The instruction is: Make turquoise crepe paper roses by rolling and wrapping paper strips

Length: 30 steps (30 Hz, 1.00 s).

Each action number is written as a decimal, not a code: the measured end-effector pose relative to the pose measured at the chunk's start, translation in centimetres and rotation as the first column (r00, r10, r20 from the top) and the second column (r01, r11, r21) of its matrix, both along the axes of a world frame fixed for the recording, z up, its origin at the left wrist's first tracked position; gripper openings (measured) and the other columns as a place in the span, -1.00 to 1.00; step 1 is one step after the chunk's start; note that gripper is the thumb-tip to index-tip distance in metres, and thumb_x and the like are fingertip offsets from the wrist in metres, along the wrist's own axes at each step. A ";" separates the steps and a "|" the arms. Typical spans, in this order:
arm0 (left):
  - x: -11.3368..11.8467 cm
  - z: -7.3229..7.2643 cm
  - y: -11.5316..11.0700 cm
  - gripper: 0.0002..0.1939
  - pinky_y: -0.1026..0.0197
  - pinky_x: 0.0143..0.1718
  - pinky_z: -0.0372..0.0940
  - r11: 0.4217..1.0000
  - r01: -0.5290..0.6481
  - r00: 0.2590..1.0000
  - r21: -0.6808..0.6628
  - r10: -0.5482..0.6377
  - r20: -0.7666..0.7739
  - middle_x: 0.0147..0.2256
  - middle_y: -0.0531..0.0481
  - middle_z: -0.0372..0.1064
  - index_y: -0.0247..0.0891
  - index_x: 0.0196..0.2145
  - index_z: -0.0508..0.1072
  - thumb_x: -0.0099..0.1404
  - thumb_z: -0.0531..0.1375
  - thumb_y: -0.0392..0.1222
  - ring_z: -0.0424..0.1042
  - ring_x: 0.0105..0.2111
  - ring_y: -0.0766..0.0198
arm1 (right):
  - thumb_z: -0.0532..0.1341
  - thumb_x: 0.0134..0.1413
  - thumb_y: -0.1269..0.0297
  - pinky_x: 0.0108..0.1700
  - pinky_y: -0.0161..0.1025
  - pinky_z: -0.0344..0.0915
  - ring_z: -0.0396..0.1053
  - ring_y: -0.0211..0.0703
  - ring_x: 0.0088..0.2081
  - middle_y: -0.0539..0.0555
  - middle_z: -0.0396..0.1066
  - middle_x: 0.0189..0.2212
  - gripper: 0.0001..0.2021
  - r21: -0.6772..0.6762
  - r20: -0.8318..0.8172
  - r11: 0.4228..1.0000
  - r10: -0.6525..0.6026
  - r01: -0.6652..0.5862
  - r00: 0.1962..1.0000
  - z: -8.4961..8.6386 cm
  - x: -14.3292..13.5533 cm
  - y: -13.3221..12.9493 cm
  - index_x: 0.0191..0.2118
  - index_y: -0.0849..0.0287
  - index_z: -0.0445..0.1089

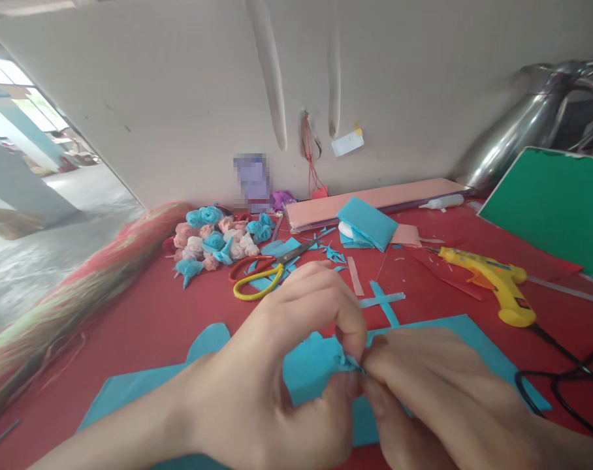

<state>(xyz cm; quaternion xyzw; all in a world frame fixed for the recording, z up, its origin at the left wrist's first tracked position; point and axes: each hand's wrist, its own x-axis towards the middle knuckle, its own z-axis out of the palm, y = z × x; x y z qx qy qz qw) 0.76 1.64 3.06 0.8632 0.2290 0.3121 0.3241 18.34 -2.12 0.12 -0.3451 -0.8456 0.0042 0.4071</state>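
Between the fingertips of both hands is a small gathered piece of blue crepe paper [344, 360]. My left hand [301, 346] pinches it with thumb and forefinger. My right hand [433, 385] grips its right end, and those fingertips partly hide it. Beneath both hands lies a larger blue paper sheet [134, 395] on the red table [144, 320]. Just beyond my left hand rest scissors [262, 274] with one red and one yellow handle loop. Blue paper strips [385, 303] cross each other past my knuckles.
Paper roses [213, 241] in blue, pink and white are heaped at the back left. A yellow glue gun [492, 281] with a black cord lies right. Behind stand a green board [546, 202] and a metal jug [516, 124]. Folded blue paper [368, 222] sits mid-back.
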 end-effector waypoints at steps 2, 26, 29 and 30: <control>0.0 -0.1 0.1 -0.72 0.13 -0.23 0.25 1.000 0.009 1.000 0.015 -0.009 0.007 -0.42 0.03 0.29 -0.20 -0.41 0.23 -0.05 0.07 -0.53 0.27 -0.36 0.24 | 0.01 0.09 0.54 -0.56 -0.39 0.36 0.40 -0.28 -0.62 0.01 0.40 -0.66 -0.74 -0.031 -0.024 0.999 0.023 -0.024 0.999 -0.2 -0.3 0.1 -0.53 0.19 0.31; -0.1 -0.6 0.5 -0.77 0.17 -0.23 0.17 0.999 0.010 1.000 0.035 -0.010 0.002 -0.41 0.05 0.19 -0.23 -0.42 0.18 0.01 0.07 -0.51 0.18 -0.36 0.29 | 0.07 0.09 0.54 -0.56 -0.35 0.27 0.36 -0.29 -0.65 -0.01 0.39 -0.68 -0.74 -0.045 -0.117 0.999 -0.031 0.026 0.993 -0.6 -0.7 0.2 -0.56 0.22 0.33; -0.1 -0.7 0.5 -0.78 0.16 -0.22 0.16 0.999 0.025 1.000 0.046 -0.026 0.018 -0.40 0.04 0.18 -0.24 -0.40 0.18 0.01 0.06 -0.50 0.15 -0.36 0.28 | 0.05 0.08 0.55 -0.57 -0.38 0.22 0.33 -0.34 -0.67 -0.05 0.35 -0.71 -0.72 -0.089 -0.155 0.996 -0.026 0.012 0.988 -0.6 -0.6 0.2 -0.59 0.19 0.29; -0.1 -0.7 0.4 -0.77 0.16 -0.22 0.16 0.999 0.029 0.999 0.036 -0.030 0.024 -0.40 0.04 0.19 -0.24 -0.38 0.19 0.01 0.06 -0.50 0.15 -0.36 0.28 | 0.05 0.08 0.55 -0.57 -0.39 0.21 0.32 -0.36 -0.67 -0.06 0.36 -0.71 -0.72 -0.122 -0.157 0.992 -0.027 0.008 0.987 -0.5 -0.5 0.2 -0.59 0.18 0.30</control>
